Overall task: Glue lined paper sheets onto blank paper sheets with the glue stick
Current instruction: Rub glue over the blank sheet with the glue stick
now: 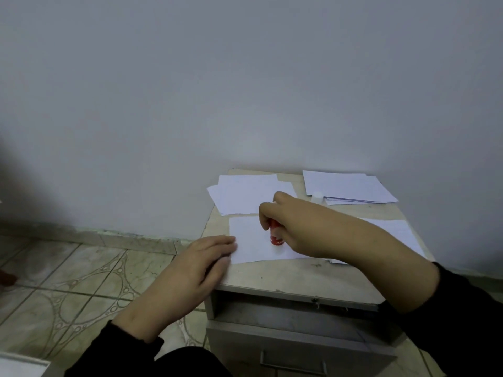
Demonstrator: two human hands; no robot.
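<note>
A white paper sheet (251, 238) lies near the front left of a small cabinet top (294, 276). My right hand (291, 219) is closed around a red glue stick (276, 235), holding it tilted over this sheet. My left hand (201, 261) lies flat with its fingers pressing the sheet's left edge at the cabinet's corner. A small white cap (317, 197) stands behind my right hand. I cannot tell whether the sheet is lined or blank.
A loose stack of white sheets (245, 194) lies at the back left, another stack (345, 187) at the back right. More sheets (400, 232) lie under my right forearm. A drawer (296, 346) stands partly pulled out below. The wall is directly behind.
</note>
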